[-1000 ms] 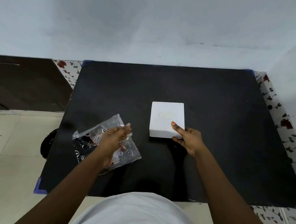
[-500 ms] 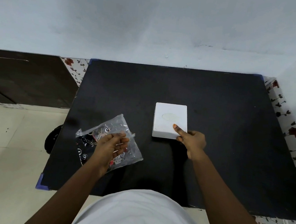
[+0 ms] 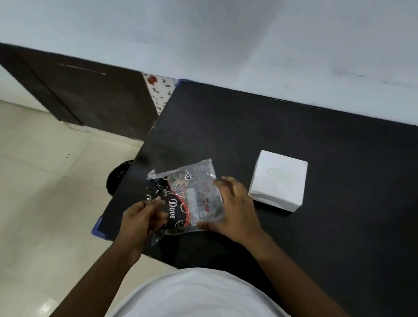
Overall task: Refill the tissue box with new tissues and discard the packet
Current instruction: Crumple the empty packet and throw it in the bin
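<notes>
A clear plastic tissue packet (image 3: 186,197) with black, red and white print lies near the left front corner of the black table (image 3: 331,149). My left hand (image 3: 142,218) pinches its near left edge. My right hand (image 3: 236,212) grips its right side, thumb under the lower edge and fingers spread over the top. A white square tissue box (image 3: 278,180) with an oval slot on top stands closed on the table just right of my right hand, apart from it.
A dark round object (image 3: 116,177) sits on the cream tiled floor against the table's left edge. A dark brown cabinet (image 3: 81,95) stands at the back left. The white wall runs along the table's far side.
My right hand has let go of the tissue box and moved left onto the packet. My left hand shifted to the packet's near edge. The view swung to the left.
</notes>
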